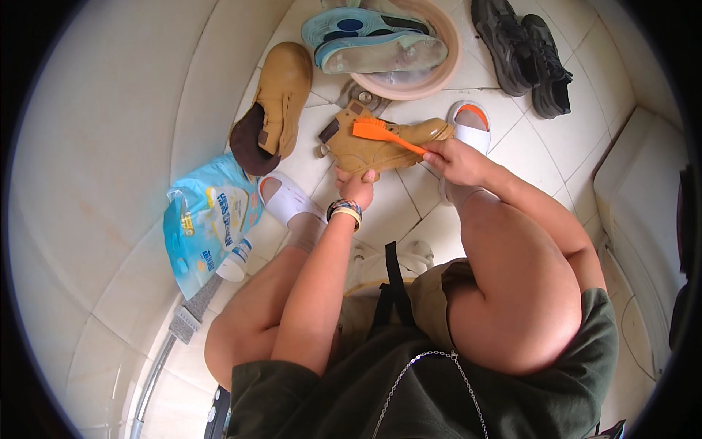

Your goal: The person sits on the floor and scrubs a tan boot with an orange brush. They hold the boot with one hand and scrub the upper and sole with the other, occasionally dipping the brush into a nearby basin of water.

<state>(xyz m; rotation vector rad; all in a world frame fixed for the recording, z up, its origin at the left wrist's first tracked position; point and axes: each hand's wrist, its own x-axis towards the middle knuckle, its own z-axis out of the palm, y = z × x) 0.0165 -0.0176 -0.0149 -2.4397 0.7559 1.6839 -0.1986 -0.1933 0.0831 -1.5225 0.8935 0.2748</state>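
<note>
My left hand (356, 186) grips the sole edge of a wet tan boot (373, 153), which lies on its side above the tiled floor with its toe to the right. My right hand (458, 162) is closed round the handle of an orange plastic scrubbing brush (373, 130). The brush head lies over the boot's upper, near the ankle part; its bristles point away from me. A second tan boot (284, 82) with a dark lining stands at the left by the wall, touching a blue plastic bag (205, 219) that bears writing.
A pink basin (452, 52) at the top holds water and blue insoles (378, 44). Black shoes (507, 49) stand at the upper right. Near the boot is a floor drain (365, 97). A white cup (233, 267) and a grey flat mop (186, 324) lie at the left.
</note>
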